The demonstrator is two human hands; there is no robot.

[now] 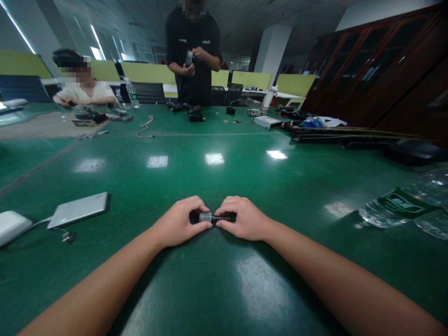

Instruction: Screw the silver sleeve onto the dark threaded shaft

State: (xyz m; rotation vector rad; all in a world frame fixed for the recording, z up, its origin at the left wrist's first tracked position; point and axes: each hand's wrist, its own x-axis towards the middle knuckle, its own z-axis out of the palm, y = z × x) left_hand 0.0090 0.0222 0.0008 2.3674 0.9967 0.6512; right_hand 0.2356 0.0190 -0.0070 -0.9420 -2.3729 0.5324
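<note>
Close to the middle of the green table (196,177), my two hands meet over a small part with a silver cylinder (205,217) and a dark ridged rod (219,218). The part lies sideways, cylinder to the left and rod to the right. Thumb and fingers of my left hand (180,221) are closed on the cylinder. My right hand (245,218) pinches the rod from the other side. Whether the two pieces are joined is too small to tell. Its exact kind does not show.
To the left are a silver flat box (80,209) with a cable and a white device (13,226). Plastic bottles (402,203) lie at right. Tools and parts (195,114) sit along the far side, where one person (192,56) stands and another (87,91) sits.
</note>
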